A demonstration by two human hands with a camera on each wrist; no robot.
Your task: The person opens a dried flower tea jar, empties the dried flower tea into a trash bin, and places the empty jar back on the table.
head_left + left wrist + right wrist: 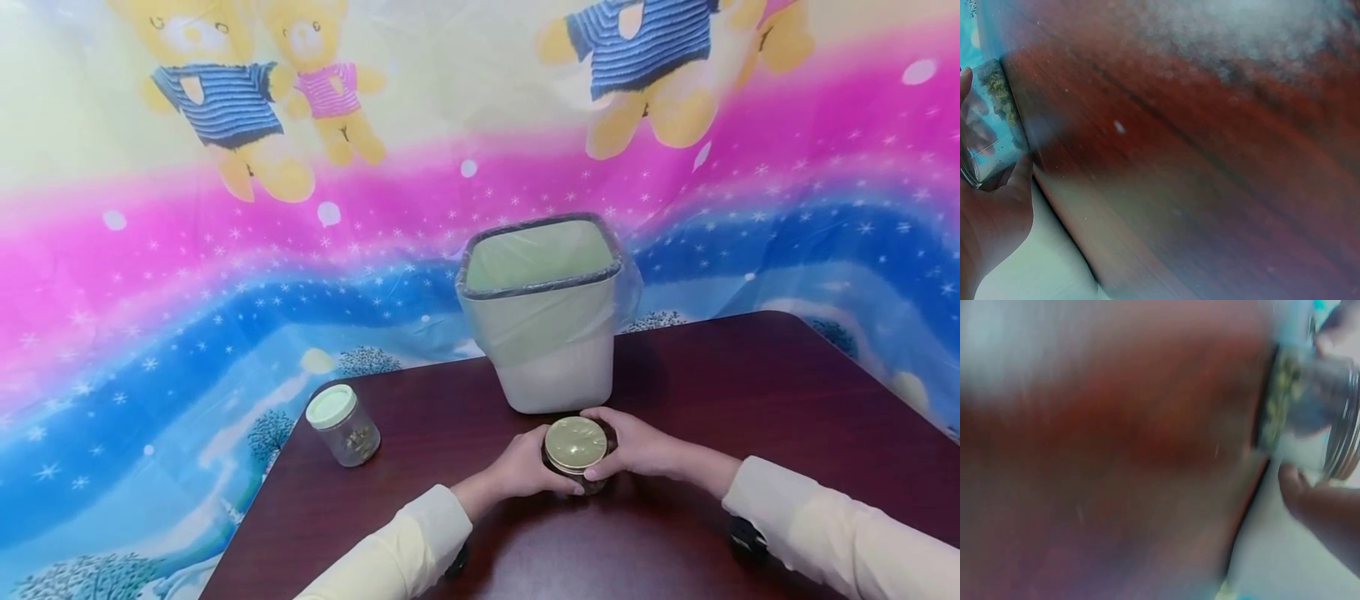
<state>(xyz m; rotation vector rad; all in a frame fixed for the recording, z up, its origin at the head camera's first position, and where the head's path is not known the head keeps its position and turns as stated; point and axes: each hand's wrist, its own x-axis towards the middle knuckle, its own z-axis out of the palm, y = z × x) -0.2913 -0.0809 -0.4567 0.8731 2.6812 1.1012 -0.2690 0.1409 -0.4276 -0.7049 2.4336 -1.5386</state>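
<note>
A clear jar with a gold lid [576, 442] stands upright on the table in front of the bin. My left hand [528, 467] grips its left side, thumb toward the near side. From the right, my right hand [633, 442] holds the same jar with fingers and thumb curved round it. Yellow-green pieces [1280, 394] lie in the bottom of the jar in the right wrist view. The left wrist view shows the jar's clear wall [997, 144] at its left edge, beside my thumb.
Behind the jar stands a pale waste bin [555, 367] with a dark rim and a clear liner. A second jar with a pale green lid [332, 407] sits at the left edge of the dark red table [420, 400]. A printed bear curtain [420, 217] hangs behind.
</note>
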